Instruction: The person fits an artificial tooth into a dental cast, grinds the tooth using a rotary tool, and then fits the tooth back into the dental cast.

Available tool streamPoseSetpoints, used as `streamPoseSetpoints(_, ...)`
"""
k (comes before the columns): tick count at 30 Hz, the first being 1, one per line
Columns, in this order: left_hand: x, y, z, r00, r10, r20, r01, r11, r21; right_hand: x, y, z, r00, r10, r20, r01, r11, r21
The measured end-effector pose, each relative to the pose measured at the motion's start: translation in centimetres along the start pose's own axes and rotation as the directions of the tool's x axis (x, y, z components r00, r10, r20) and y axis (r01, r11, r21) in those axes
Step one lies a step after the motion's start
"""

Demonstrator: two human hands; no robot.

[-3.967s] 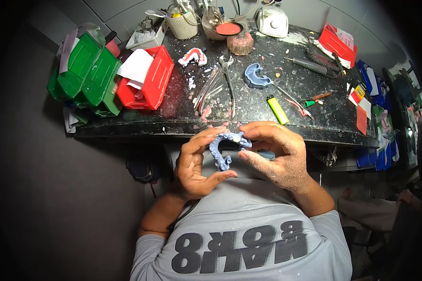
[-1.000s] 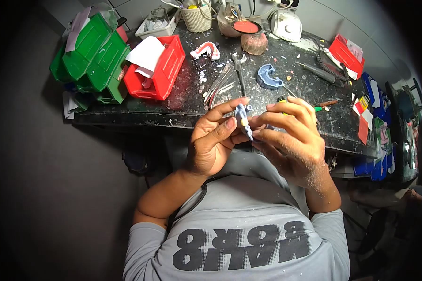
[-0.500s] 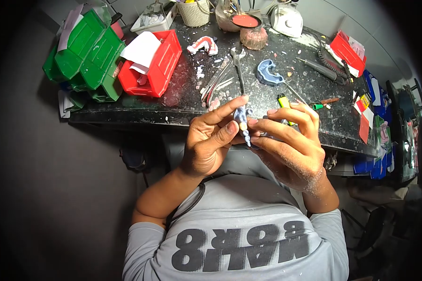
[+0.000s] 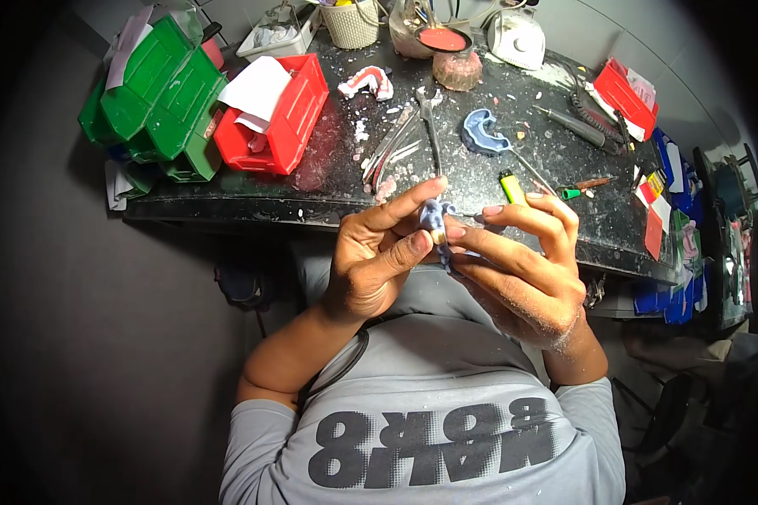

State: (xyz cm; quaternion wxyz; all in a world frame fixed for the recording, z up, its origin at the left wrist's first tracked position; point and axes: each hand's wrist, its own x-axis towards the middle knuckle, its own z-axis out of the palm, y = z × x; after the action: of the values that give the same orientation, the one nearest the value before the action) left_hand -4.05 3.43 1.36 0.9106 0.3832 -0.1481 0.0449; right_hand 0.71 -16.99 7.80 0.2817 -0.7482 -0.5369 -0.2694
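Between my two hands, just over the bench's front edge, is a small blue dental model (image 4: 433,216) with a yellowish tooth on it. My left hand (image 4: 379,252) pinches it from the left, thumb low and forefinger stretched along its top. On the other side, the fingertips of my right hand (image 4: 531,265) press against it, and white dust coats that wrist. My fingers cover much of the model. Beyond them on the bench lie a yellow-green lighter (image 4: 511,187), a long metal tool (image 4: 430,126) and a blue horseshoe-shaped piece (image 4: 483,135).
Red bin (image 4: 282,118) and green bins (image 4: 156,101) stand at the left of the black bench (image 4: 312,189). A pink-and-white dental arch (image 4: 367,82), a dish of pink material (image 4: 443,39) and a handpiece (image 4: 573,124) lie farther back. White debris is scattered about.
The dental model has turned and tilted between my fingers, so its lower toothed end shows less. Both hands stay in nearly the same place.
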Motion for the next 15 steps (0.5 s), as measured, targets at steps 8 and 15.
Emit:
streamPoseSetpoints(8, -0.19, -0.06, -0.18, 1.0, -0.007, -0.008, 0.008, 1.0, 0.026, 0.11, 0.01, -0.1, 1.0, -0.006, 0.002, 0.006, 1.0, -0.006)
streamPoseSetpoints(15, -0.2, -0.1, -0.08, 1.0, -0.003, -0.024, 0.003, 1.0, 0.031, 0.2, -0.07, -0.23, 1.0, 0.001, 0.001, -0.001, 1.0, -0.002)
